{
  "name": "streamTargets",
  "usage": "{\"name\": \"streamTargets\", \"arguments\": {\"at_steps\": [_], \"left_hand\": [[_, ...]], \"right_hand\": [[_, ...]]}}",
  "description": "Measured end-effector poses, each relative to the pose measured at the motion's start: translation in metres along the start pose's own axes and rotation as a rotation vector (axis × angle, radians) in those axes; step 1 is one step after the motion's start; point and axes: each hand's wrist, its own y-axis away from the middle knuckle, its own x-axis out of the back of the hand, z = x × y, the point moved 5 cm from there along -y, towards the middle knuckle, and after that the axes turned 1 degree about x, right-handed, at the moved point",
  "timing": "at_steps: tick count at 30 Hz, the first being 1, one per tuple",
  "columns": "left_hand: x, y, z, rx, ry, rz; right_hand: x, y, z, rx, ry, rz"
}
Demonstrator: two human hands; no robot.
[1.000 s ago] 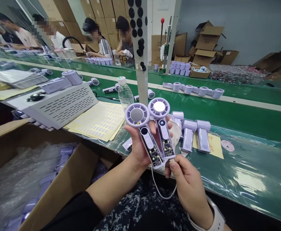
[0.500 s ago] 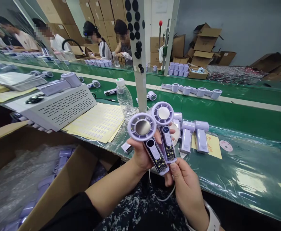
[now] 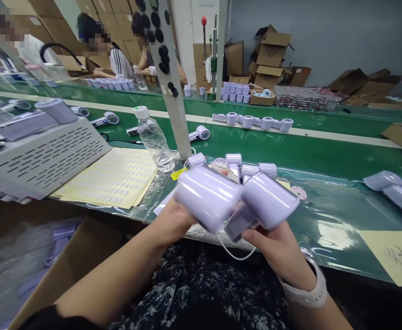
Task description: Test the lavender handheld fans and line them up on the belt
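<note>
- The left hand (image 3: 173, 220) is closed around the left fan (image 3: 206, 197); its fingers are hidden behind the fan's barrel.
- The right hand (image 3: 273, 247) grips the right fan (image 3: 268, 199) from below, fingers curled at the handle (image 3: 238, 224).
- Both fans are lilac. They are held side by side, touching or nearly so, barrels tilted toward the camera, above the near edge of the counter (image 3: 325, 238).
- A white cable (image 3: 233, 252) hangs in a loop below the fans, between the two hands. Its plug end is hidden.
- A white band (image 3: 307, 293) sits on the right wrist.
- Just behind the held fans, a group of fans (image 3: 242, 167) stands on the counter, near a round sticker (image 3: 299, 192).
- To the right, the counter's film-covered surface is bare as far as a yellow sheet (image 3: 393, 256) at the near edge and two fans (image 3: 393, 188) lying at the far right.
- To the left lie label sheets (image 3: 111, 178), a water bottle (image 3: 153, 140) and a slanted white post (image 3: 173, 101), all near the left hand.
- A grey vented box (image 3: 39, 158) occupies the far left of the counter.
- Below the counter's near edge on the left, an open carton (image 3: 84, 261) holds bagged lilac parts.
- Beyond, a row of fans (image 3: 252, 121) lies on the green belt (image 3: 325, 151); other people sit at the far line.
</note>
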Motion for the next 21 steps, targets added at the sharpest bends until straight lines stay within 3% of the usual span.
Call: {"name": "streamTargets", "arguments": {"at_steps": [6,14,21], "left_hand": [[-0.004,0.001,-0.013,0.117,0.16,0.021],[-0.034,0.022,-0.016,0.123,0.085,-0.278],[-0.025,0.017,-0.022,0.157,0.049,-0.196]], "right_hand": [[0.005,0.003,0.008,-0.072,-0.292,0.034],[0.002,0.019,-0.005,-0.052,-0.27,-0.039],[-0.002,0.012,0.013,-0.121,-0.116,0.071]]}}
